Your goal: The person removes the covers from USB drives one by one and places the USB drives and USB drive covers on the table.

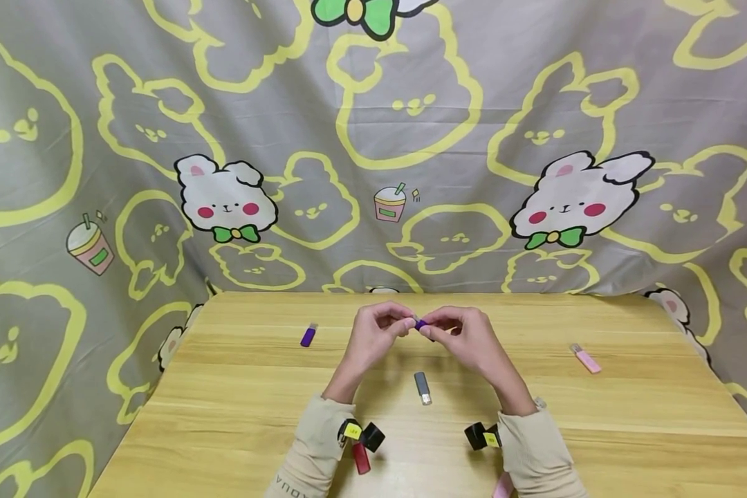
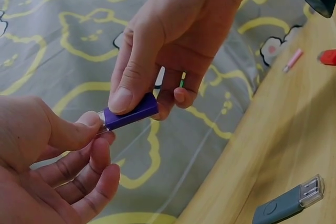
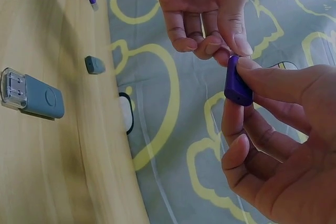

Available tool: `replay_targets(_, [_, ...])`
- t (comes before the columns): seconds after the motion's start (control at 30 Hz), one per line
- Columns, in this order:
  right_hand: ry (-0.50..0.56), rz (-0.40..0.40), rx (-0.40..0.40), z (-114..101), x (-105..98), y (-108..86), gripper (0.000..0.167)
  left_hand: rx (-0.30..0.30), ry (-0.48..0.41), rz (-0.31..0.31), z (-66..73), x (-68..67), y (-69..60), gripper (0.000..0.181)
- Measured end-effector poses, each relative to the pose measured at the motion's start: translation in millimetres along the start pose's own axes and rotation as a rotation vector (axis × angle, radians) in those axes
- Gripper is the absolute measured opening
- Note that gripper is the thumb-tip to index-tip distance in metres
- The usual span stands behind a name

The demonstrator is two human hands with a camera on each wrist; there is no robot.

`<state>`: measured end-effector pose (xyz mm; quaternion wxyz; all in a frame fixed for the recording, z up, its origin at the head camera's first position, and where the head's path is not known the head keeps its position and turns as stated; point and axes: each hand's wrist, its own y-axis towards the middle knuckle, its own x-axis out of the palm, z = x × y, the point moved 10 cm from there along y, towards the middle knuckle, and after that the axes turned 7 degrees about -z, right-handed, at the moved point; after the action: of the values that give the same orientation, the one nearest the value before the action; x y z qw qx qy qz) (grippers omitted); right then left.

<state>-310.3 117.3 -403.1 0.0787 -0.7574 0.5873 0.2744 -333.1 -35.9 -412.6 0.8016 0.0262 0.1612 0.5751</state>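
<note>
A purple USB stick is held between both hands above the far part of the table. My left hand pinches its clear-capped connector end between thumb and fingers. With thumb and forefinger, my right hand grips the purple body, seen end-on as the purple stick in the right wrist view. The fingertips hide part of the cap, and I cannot tell how far it sits over the connector. On the wood below the hands lies a grey USB stick with a clear cap.
Another purple USB stick lies left, and a pink one right. A red stick is near the left sleeve; a pink item is partly under the right. A second grey stick shows farther off. A patterned curtain hangs behind.
</note>
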Motion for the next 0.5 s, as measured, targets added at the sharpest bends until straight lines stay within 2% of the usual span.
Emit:
replay_targets(0.07, [-0.01, -0.002, 0.003, -1, 1, 0.3, 0.007, -0.023, 0.008, 0.006, -1.5, -1.6, 0.4, 0.005])
replay_targets(0.13, [-0.043, 0.007, 0.019, 0, -1, -0.3, 0.006, -0.035, 0.0, 0.045, -3.1, -10.2, 0.5, 0.006])
replay_targets(0.27, [-0.088, 0.039, 0.046, 7, -13, -3.6, 0.004, 0.026, -0.042, 0.14, 1.2, -42.6, -4.5, 0.005])
replay_targets(0.33, [-0.088, 0.061, 0.05, 11, -21, -5.1, 0.005, 0.077, -0.073, 0.144, 4.1, -52.6, -7.1, 0.004])
replay_targets(0.4, [-0.07, 0.062, 0.036, 12, -24, -5.7, 0.007, 0.076, -0.071, 0.109, 4.8, -51.2, -7.0, 0.004])
replay_targets(0.5, [-0.055, 0.055, 0.031, 14, -21, -5.1, 0.009, 0.057, -0.057, 0.057, 1.8, -40.3, -4.4, 0.008])
